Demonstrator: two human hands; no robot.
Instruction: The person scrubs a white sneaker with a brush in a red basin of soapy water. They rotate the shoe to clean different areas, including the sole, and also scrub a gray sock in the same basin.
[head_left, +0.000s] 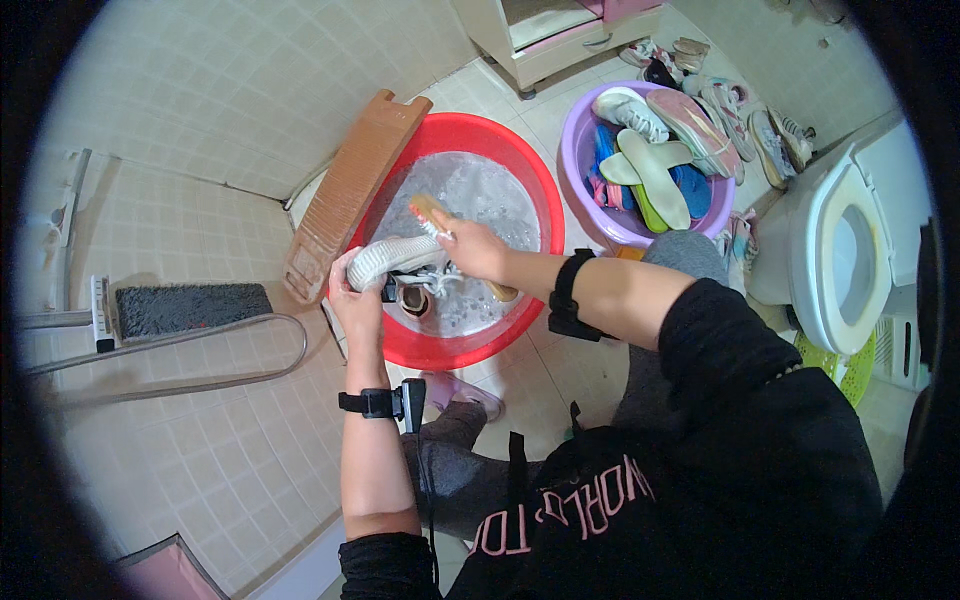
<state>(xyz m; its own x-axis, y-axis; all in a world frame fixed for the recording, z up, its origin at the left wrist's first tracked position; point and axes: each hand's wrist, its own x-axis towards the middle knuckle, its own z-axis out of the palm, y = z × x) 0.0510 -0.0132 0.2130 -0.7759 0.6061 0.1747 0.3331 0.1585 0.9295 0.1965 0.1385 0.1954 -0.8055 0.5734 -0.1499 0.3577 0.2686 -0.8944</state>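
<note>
My left hand (352, 298) grips a white sneaker (397, 257), its ribbed sole turned up and its wet laces hanging down. In my right hand (476, 247) is a wooden-backed scrubbing brush (429, 211), held against or just over the far end of the shoe. Both hands are above a red plastic basin (551, 217) holding soapy water (487, 180) with foam and bubbles. Another shoe (414, 300), with a brown opening, shows partly in the water below the sneaker. My fingers hide part of the brush and of the shoe.
A brown plastic washboard (360, 195) leans on the basin's left rim. At the right, a purple basin (574, 172) holds shoes and pale insoles (652, 180). More shoes (772, 146) line the wall near a white toilet (847, 247). A shower hose (292, 360) hangs at the left.
</note>
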